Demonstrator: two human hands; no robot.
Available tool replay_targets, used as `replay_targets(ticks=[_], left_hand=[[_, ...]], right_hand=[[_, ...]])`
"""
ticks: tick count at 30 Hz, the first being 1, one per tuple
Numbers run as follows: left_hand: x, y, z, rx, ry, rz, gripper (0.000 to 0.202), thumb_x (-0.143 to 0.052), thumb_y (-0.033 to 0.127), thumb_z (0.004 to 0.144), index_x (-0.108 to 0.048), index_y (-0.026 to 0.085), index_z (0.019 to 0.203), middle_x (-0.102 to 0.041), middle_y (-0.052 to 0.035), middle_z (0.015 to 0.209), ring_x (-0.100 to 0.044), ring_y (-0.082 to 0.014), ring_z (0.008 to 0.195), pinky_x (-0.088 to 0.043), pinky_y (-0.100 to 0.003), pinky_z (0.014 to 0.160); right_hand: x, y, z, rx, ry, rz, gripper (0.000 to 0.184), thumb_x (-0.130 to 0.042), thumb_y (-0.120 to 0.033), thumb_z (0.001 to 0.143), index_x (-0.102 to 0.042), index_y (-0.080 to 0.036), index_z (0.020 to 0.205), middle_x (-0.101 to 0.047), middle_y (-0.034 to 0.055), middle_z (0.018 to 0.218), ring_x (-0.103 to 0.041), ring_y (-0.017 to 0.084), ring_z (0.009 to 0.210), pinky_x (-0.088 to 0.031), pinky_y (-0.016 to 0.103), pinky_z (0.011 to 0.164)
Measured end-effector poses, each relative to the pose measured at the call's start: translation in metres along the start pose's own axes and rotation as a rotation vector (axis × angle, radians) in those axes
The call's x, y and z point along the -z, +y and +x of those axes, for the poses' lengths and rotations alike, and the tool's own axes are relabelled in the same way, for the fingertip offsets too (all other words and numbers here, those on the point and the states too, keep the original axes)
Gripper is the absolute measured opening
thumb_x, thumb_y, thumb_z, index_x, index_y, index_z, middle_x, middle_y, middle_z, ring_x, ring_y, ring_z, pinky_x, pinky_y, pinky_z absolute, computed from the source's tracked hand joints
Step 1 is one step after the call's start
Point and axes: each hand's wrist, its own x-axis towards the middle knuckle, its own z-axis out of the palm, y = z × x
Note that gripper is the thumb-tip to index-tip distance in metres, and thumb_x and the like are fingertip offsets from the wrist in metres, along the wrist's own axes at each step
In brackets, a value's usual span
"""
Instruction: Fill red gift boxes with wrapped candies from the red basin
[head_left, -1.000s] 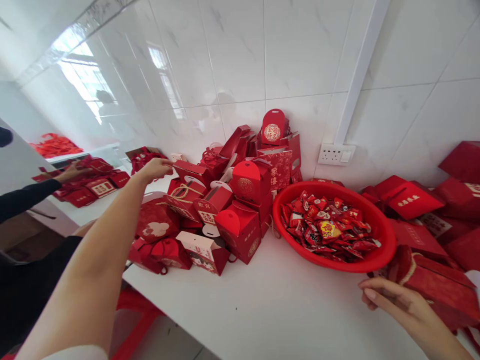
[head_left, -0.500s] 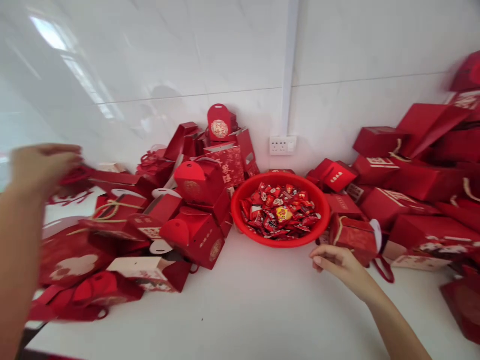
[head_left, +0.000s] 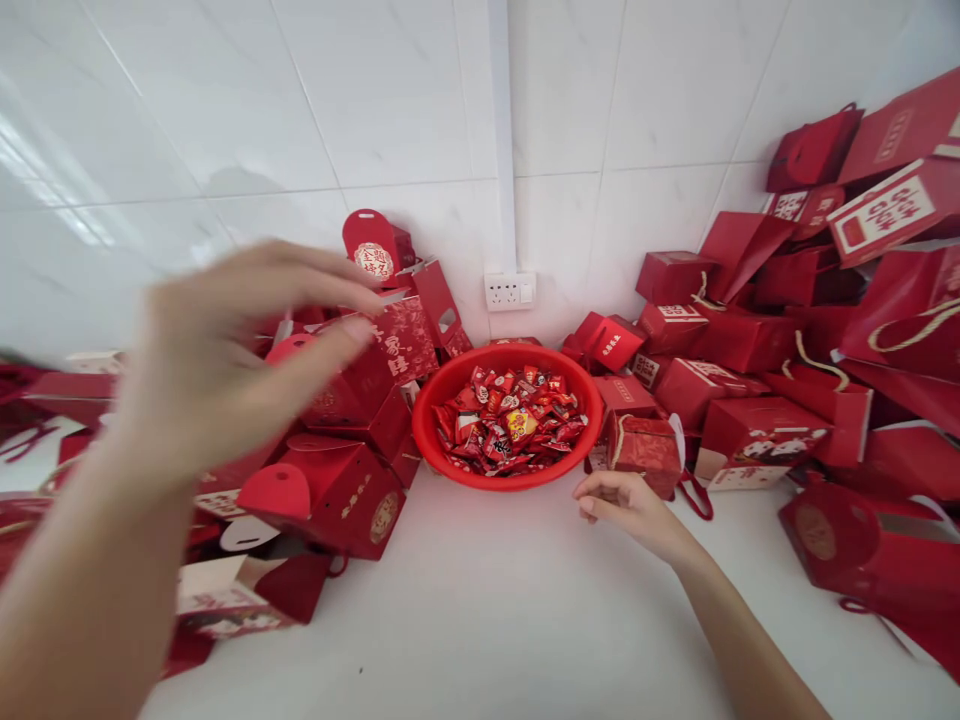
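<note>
My left hand is raised in front of the pile of red gift boxes on the left. It is smeared by motion, its fingers stretched out to the right, and I see nothing in it. My right hand rests on the white counter with the fingers loosely curled and nothing visible in them. It lies just in front of a small red box with a rope handle and right of a red basin filled with wrapped candies.
More red boxes and paper bags are heaped along the right, up against the tiled wall. A white wall socket sits behind the basin under a vertical white conduit. Bare counter lies in front of the basin.
The view has swung right, off the other person at the left. My left hand has come away from the left pile and up toward the camera. My right hand stays by the rope-handled box.
</note>
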Motion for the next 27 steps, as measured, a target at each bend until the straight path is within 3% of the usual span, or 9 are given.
replay_targets(ticks=[1, 3, 8, 10, 12, 17, 20, 23, 27], left_hand=[[-0.017, 0.009, -0.009, -0.204, -0.076, -0.022, 0.009, -0.072, 0.029, 0.084, -0.078, 0.027, 0.091, -0.074, 0.0077, 0.105, -0.068, -0.0227, 0.109, -0.053, -0.044, 0.105], [-0.053, 0.019, -0.028, -0.303, -0.254, -0.118, 0.014, -0.065, 0.024, 0.09, -0.077, 0.028, 0.095, -0.075, 0.0015, 0.107, -0.072, -0.0202, 0.1, -0.06, -0.035, 0.088], [-0.136, -0.001, -0.063, -0.212, -0.527, -0.342, 0.017, -0.06, 0.021, 0.093, -0.076, 0.02, 0.096, -0.075, -0.0087, 0.111, -0.072, -0.0212, 0.102, -0.058, -0.032, 0.092], [-0.161, -0.018, -0.069, -0.145, -0.515, -0.376, 0.017, -0.059, 0.023, 0.092, -0.076, 0.018, 0.095, -0.076, -0.01, 0.107, -0.072, -0.0221, 0.101, -0.056, -0.034, 0.095], [-0.178, -0.033, -0.073, -0.096, -0.531, -0.373, 0.019, -0.057, 0.023, 0.091, -0.075, 0.017, 0.095, -0.076, -0.0107, 0.106, -0.072, -0.0233, 0.102, -0.055, -0.037, 0.096], [-0.196, -0.053, -0.082, -0.007, -0.627, -0.375, 0.019, -0.059, 0.027, 0.088, -0.076, 0.019, 0.096, -0.078, -0.0092, 0.108, -0.072, -0.0256, 0.103, -0.055, -0.038, 0.096], [-0.196, -0.055, -0.085, 0.015, -0.661, -0.386, 0.023, -0.06, 0.031, 0.089, -0.076, 0.02, 0.1, -0.079, -0.0088, 0.108, -0.072, -0.0264, 0.104, -0.055, -0.039, 0.097], [-0.194, -0.055, -0.084, 0.025, -0.678, -0.414, 0.024, -0.061, 0.033, 0.088, -0.077, 0.02, 0.1, -0.079, -0.008, 0.109, -0.073, -0.0264, 0.103, -0.055, -0.039, 0.098], [-0.192, -0.056, -0.083, 0.043, -0.721, -0.435, 0.024, -0.062, 0.035, 0.088, -0.077, 0.021, 0.1, -0.079, -0.0071, 0.108, -0.073, -0.0258, 0.103, -0.056, -0.038, 0.097]], right_hand=[[0.001, 0.0, 0.0, 0.007, 0.002, -0.001, 0.043, -0.076, -0.059, 0.078, -0.072, -0.017, 0.084, -0.07, 0.004, 0.072, -0.064, 0.017, 0.067, -0.054, 0.032, 0.069], [0.002, -0.002, -0.001, 0.027, 0.006, 0.002, 0.043, -0.077, -0.058, 0.078, -0.073, -0.017, 0.086, -0.071, 0.0042, 0.073, -0.064, 0.017, 0.067, -0.055, 0.032, 0.068], [0.016, -0.02, -0.015, 0.119, 0.076, -0.03, 0.037, -0.077, -0.054, 0.079, -0.076, -0.019, 0.09, -0.073, 0.0048, 0.077, -0.067, 0.018, 0.07, -0.056, 0.031, 0.068], [0.031, -0.031, -0.026, 0.171, 0.206, -0.06, 0.032, -0.077, -0.051, 0.078, -0.077, -0.02, 0.089, -0.074, 0.005, 0.078, -0.069, 0.018, 0.07, -0.057, 0.032, 0.068], [0.051, -0.043, -0.04, 0.203, 0.433, -0.094, 0.028, -0.076, -0.049, 0.079, -0.077, -0.022, 0.088, -0.074, 0.0046, 0.074, -0.069, 0.02, 0.068, -0.058, 0.033, 0.066], [0.11, -0.066, -0.08, 0.256, 1.159, -0.237, 0.027, -0.078, -0.036, 0.068, -0.076, -0.019, 0.088, -0.077, 0.0086, 0.088, -0.072, 0.025, 0.084, -0.057, 0.041, 0.088], [0.133, -0.069, -0.11, 0.078, 1.516, -0.441, 0.019, -0.067, -0.028, 0.065, -0.072, -0.018, 0.08, -0.073, 0.0114, 0.083, -0.069, 0.027, 0.08, -0.054, 0.048, 0.089], [0.139, -0.061, -0.14, -0.203, 1.6, -0.624, 0.016, -0.067, -0.032, 0.065, -0.066, -0.021, 0.077, -0.07, 0.0137, 0.083, -0.066, 0.031, 0.08, -0.051, 0.053, 0.087], [0.129, -0.043, -0.159, -0.475, 1.477, -0.675, 0.031, -0.073, -0.048, 0.062, -0.056, -0.026, 0.077, -0.071, 0.0155, 0.091, -0.064, 0.035, 0.086, -0.048, 0.052, 0.081]])
